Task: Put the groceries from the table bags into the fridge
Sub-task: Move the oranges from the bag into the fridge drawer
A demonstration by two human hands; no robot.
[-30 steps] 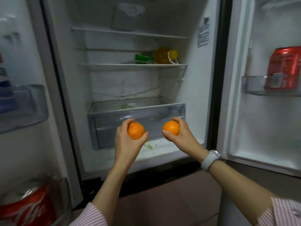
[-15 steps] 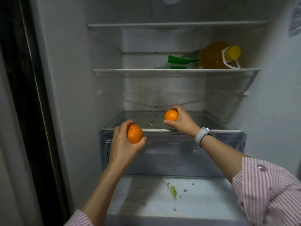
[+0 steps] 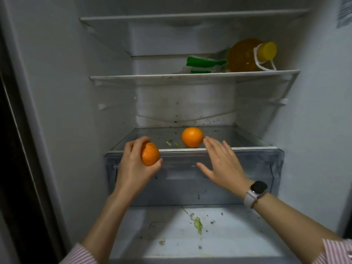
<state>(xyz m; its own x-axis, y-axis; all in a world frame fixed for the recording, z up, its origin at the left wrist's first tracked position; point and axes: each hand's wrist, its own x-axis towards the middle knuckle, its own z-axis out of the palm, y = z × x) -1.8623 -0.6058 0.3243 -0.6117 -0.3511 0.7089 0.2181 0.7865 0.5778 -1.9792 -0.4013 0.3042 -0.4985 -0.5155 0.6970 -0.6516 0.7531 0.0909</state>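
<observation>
I face the open fridge. One orange (image 3: 192,137) rests on the glass shelf (image 3: 238,138) that covers the crisper drawer (image 3: 190,187). My right hand (image 3: 222,163), fingers spread and empty, hovers just right of and below that orange, apart from it. A second orange (image 3: 150,154) is gripped in my left hand (image 3: 136,168), held at the shelf's front edge on the left.
On the middle shelf (image 3: 133,78) lie a yellow-capped bottle of orange liquid (image 3: 247,56) and a green and white packet (image 3: 203,65). The top shelf (image 3: 171,17) holds nothing visible. Leaf scraps (image 3: 198,224) litter the fridge floor below the drawer.
My right hand set its orange on the glass shelf, let go and drew back open. My left hand with its orange has risen to the shelf edge. The view moved closer to the fridge.
</observation>
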